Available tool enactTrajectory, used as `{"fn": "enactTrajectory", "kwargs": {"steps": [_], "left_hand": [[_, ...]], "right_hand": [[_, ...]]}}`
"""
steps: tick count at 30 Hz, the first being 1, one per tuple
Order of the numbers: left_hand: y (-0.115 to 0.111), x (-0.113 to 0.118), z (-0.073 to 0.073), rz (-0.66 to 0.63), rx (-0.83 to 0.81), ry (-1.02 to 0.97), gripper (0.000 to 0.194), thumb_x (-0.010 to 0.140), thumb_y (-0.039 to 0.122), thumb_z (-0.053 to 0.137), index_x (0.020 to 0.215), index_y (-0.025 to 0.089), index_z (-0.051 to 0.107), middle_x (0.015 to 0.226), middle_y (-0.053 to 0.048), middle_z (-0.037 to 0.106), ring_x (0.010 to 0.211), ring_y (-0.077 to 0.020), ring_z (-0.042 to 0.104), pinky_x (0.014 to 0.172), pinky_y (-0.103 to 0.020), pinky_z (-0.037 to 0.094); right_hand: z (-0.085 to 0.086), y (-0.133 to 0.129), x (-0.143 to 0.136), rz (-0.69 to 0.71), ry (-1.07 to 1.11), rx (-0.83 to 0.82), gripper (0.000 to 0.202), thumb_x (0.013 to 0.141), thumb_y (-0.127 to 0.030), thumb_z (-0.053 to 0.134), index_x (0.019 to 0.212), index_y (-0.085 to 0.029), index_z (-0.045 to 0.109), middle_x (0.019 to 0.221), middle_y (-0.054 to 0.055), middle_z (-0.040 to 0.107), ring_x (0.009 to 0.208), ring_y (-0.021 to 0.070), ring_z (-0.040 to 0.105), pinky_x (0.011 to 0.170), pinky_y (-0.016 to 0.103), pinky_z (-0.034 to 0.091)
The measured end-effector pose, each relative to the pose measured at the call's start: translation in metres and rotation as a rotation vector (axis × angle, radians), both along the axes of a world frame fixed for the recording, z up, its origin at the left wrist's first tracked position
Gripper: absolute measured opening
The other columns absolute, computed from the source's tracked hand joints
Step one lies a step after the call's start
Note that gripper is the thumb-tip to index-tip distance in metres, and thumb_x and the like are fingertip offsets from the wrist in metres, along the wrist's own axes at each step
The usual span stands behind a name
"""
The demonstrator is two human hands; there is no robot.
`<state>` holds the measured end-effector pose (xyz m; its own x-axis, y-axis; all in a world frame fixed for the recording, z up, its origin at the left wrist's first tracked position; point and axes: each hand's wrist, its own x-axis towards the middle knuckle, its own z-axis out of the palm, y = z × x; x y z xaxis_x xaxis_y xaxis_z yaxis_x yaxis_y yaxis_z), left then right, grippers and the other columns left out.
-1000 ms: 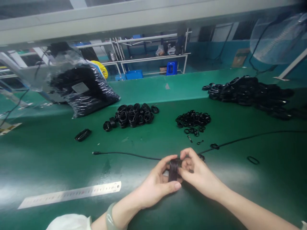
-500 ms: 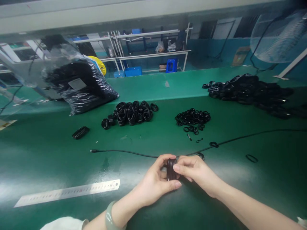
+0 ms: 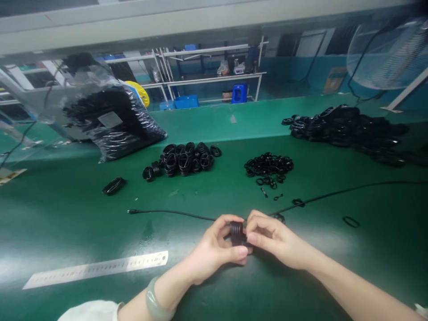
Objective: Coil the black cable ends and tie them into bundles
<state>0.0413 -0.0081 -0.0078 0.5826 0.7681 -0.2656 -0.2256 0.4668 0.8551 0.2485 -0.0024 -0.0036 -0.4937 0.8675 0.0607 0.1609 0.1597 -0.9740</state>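
A small coil of black cable (image 3: 236,232) is held near the table's front, its turns side by side. My left hand (image 3: 219,245) is closed around it from the left, thumb below and fingers above and behind. My right hand (image 3: 276,238) is pinched at the coil's right side; what its fingertips grip is partly hidden, and I cannot tell if it is the coil's end. Just beyond both hands a long straight cable (image 3: 177,211) runs across the table, with a connector (image 3: 133,211) at its left end.
Several coiled cables (image 3: 185,161) stand left of centre, with one coil (image 3: 114,186) apart. A pile of small black loops (image 3: 269,165) lies right of centre. More black coils (image 3: 347,127) are heaped back right. A steel ruler (image 3: 96,269) lies front left; a filled plastic bag (image 3: 113,120) stands behind.
My right hand has drawn slightly up and to the right from the coil's face. The coil and my left hand have shifted a little left, and the coil's lower part is now more covered.
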Motion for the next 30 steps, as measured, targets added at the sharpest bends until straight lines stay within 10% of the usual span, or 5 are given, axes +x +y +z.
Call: {"fn": "enactTrajectory", "kwargs": {"steps": [10,18,30], "left_hand": [[0.003,-0.003,0.002,-0.124,-0.096,-0.026,0.082,0.066,0.018,0.087,0.134,0.028,0.043,0.125,-0.013,0.062,0.094,-0.0280,0.074,0.075,-0.032,0.059],[0.005,-0.004,0.001,-0.160,-0.132,-0.027,0.071,0.070,0.021,0.086,0.131,0.020,0.050,0.134,-0.017,0.060,0.104,-0.0278,0.071,0.086,-0.029,0.056],[0.012,-0.008,0.005,-0.071,-0.101,0.072,0.046,0.085,0.048,0.067,0.113,0.012,0.058,0.111,-0.020,0.073,0.092,-0.0238,0.075,0.076,-0.026,0.059]], "right_hand": [[-0.009,0.000,-0.005,-0.259,-0.135,0.155,0.019,0.087,-0.027,0.064,0.105,-0.023,0.067,0.077,0.000,0.057,0.057,0.0123,0.049,0.054,0.025,0.041],[-0.022,-0.002,-0.010,-0.356,-0.167,0.340,0.016,0.091,-0.025,0.056,0.085,-0.021,0.071,0.073,0.005,0.069,0.062,0.0181,0.064,0.058,0.029,0.048],[-0.008,0.013,0.008,0.051,0.430,-0.728,0.035,0.084,-0.048,0.072,0.084,-0.015,0.061,0.050,-0.009,0.049,0.035,0.0006,0.024,0.035,0.016,0.014]]}}
